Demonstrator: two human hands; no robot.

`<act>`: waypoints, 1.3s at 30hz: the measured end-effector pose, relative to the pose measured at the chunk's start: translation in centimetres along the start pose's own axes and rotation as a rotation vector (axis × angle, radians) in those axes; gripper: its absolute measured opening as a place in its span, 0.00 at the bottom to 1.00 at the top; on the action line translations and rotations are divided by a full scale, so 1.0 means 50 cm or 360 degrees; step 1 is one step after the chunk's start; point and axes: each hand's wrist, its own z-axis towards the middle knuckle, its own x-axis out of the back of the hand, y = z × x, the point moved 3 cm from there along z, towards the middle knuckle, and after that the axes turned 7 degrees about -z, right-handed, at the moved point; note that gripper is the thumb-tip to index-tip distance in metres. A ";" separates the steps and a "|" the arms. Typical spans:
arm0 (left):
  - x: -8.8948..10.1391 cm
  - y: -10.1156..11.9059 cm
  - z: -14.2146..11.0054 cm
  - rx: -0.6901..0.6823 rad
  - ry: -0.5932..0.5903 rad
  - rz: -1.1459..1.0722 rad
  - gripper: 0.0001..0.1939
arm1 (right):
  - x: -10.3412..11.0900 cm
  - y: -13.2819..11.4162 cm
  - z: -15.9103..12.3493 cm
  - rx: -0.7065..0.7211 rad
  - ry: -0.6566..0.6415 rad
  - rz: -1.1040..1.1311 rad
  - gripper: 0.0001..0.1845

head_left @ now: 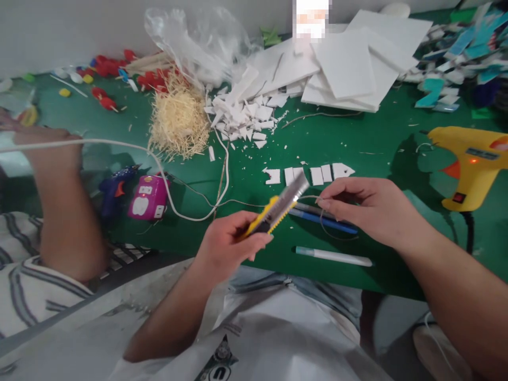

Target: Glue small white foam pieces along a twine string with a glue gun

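The left hand (228, 243) is gripping the knife (273, 211) by its yellow body, likely keeping the blade (297, 185) facing outward; the right hand (365, 209), apart from it, is pinching the string (311, 197) above the bench (397, 153), seemingly steadying it.

green tabletop (337, 140): straw heap (178, 124), white foam scraps (246, 116), row of small white pieces (316, 176), white marker (337, 257).

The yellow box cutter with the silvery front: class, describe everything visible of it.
The slim box cutter has a yellow body with a ridged edge, dark parts and a silvery, metal-looking front. The person's bare left hand grips and hides its rear. It slants up and rightward above the green tabletop. A thin brownish cord shows on both sides; contact is unclear.
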 end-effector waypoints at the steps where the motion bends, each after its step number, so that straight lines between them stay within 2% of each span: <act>1: -0.001 0.003 -0.007 -0.0053 -0.0018 0.0177 0.06 | 0.001 -0.001 0.000 0.0026 0.0019 -0.0023 0.21; 4: 0.001 0.009 -0.027 -0.0278 -0.0025 0.0555 0.10 | 0.003 -0.003 0.000 0.0075 0.0058 -0.0068 0.18; 7: 0.005 -0.003 -0.039 -0.0268 -0.0054 0.0745 0.11 | 0.003 -0.003 -0.001 0.0114 0.0074 -0.0103 0.20; 11: 0.002 -0.020 -0.038 -0.0298 -0.0067 0.0804 0.13 | 0.000 -0.004 -0.004 0.0191 0.0030 -0.0140 0.23; 16: -0.007 -0.007 -0.025 -0.0350 -0.0061 0.0843 0.13 | 0.000 -0.011 -0.005 0.0281 -0.0094 -0.0126 0.18; 19: -0.006 0.005 -0.026 -0.0516 -0.0033 0.0890 0.12 | 0.000 -0.014 -0.003 0.0294 -0.0195 -0.0159 0.20; 22: -0.003 0.009 -0.032 -0.0744 -0.0013 0.1005 0.12 | -0.003 -0.012 -0.002 0.0294 -0.0247 -0.0181 0.26; 25: -0.003 0.011 -0.037 -0.0914 -0.0021 0.1104 0.13 | -0.004 -0.004 -0.001 0.0225 -0.0229 -0.0156 0.29; 29: -0.008 0.018 -0.040 -0.1017 -0.0027 0.1157 0.15 | -0.004 0.011 0.002 0.0094 -0.0146 -0.0105 0.29; 33: -0.012 0.021 -0.041 -0.1100 -0.0040 0.1182 0.15 | 0.002 0.017 0.006 0.0128 -0.0021 0.0039 0.29; 39: -0.011 0.017 -0.043 -0.1106 -0.0100 0.1171 0.14 | -0.012 0.009 0.003 0.0236 -0.0368 0.0270 0.36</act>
